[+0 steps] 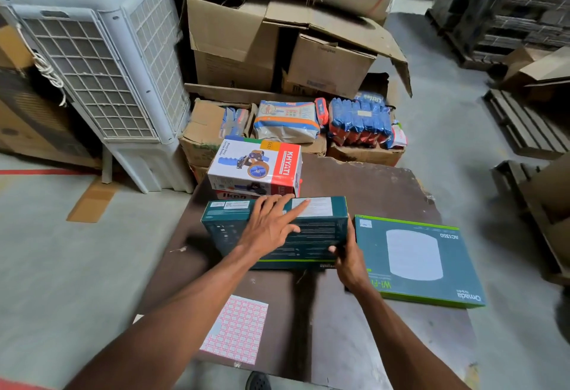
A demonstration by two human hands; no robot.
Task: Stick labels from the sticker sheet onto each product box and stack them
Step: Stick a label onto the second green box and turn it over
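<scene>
1. Nearest: pink sticker sheet point(234, 329) flat on the brown table point(370, 343), close to the front edge.
2. Right hand point(350, 261) gripping the right end of the dark green box point(311, 235).
3. Left hand point(271, 226) spread flat on that box, fingers straight, gripping nothing.
4. Just right: flat green Wi-Fi box point(419, 260).
5. Behind: white and red tape tool box point(256, 166).
6. Farthest: big cardboard boxes point(234, 34).
</scene>
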